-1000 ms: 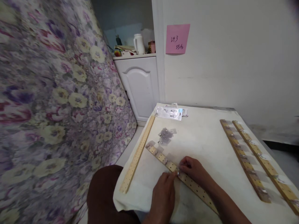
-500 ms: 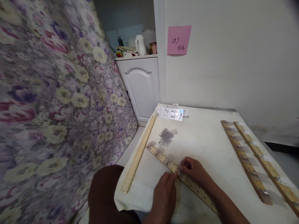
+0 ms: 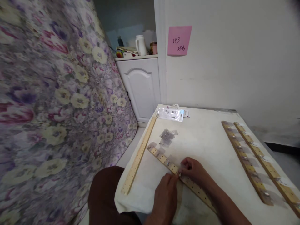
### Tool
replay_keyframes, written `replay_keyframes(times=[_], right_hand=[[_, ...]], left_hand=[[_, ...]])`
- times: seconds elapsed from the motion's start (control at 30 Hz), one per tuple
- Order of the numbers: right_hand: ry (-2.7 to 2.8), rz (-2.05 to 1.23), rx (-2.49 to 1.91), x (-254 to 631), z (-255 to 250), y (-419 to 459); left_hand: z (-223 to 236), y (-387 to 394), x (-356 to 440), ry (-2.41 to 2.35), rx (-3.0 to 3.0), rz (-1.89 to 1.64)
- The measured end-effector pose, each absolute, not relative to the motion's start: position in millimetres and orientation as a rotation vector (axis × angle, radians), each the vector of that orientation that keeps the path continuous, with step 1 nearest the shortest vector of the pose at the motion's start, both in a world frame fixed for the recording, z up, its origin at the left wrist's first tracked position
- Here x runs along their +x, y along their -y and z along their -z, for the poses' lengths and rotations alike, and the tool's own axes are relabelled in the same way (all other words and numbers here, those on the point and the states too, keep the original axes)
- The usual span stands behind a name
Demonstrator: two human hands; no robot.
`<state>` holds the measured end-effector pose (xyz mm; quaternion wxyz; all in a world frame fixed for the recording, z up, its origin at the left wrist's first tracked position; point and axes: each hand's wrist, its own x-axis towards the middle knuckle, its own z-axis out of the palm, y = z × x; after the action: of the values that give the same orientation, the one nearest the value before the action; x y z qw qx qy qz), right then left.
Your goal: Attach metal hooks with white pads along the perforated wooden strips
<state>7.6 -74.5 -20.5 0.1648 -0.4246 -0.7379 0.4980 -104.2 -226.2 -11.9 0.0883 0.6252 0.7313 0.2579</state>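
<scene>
A perforated wooden strip (image 3: 172,168) lies slantwise across the table, with several small metal pieces on clear plastic squares set along its far half. My left hand (image 3: 165,193) is closed at the strip's near edge, thumb and fingertips pressed against it. Just above, my right hand (image 3: 193,168) has its fingers curled in a pinch at a tiny shiny metal piece (image 3: 180,175) on the strip. The fingertips partly cover that piece, so its exact shape is hidden. Beyond the strip sits a small heap of metal pieces in clear plastic (image 3: 167,137).
A bare perforated strip (image 3: 138,157) runs along the table's left edge. Two strips fitted with metal pieces, one (image 3: 246,161) beside another (image 3: 264,159), lie at the right. Blister packs (image 3: 170,114) rest at the back. A floral curtain (image 3: 70,93) hangs on the left.
Both hands stay at the same spot on the strip. My fingertips have shifted only slightly around the small metal piece.
</scene>
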Motion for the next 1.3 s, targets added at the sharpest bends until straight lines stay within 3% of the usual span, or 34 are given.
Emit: replay_keyframes(times=[0.3, 0.77, 0.93, 1.3], right_hand=[[2.075, -1.448, -1.217, 7.9, 25.1, 74.7], [1.746, -1.791, -1.191, 14.4, 16.1, 73.9], [1.785, -1.665, -1.209, 7.8, 15.8, 49.5], [2.015, -1.176, -1.293, -75.9, 9.9, 21.4]], left_hand=[[10.5, 225.3, -106.4, -2.191, 1.881, -0.669], [29.1, 228.1, -124.5, -1.856, 1.631, -1.313], [38.3, 227.2, -127.0, -1.790, 1.590, -1.438], [74.4, 222.3, -128.9, -1.827, 1.716, -1.364]])
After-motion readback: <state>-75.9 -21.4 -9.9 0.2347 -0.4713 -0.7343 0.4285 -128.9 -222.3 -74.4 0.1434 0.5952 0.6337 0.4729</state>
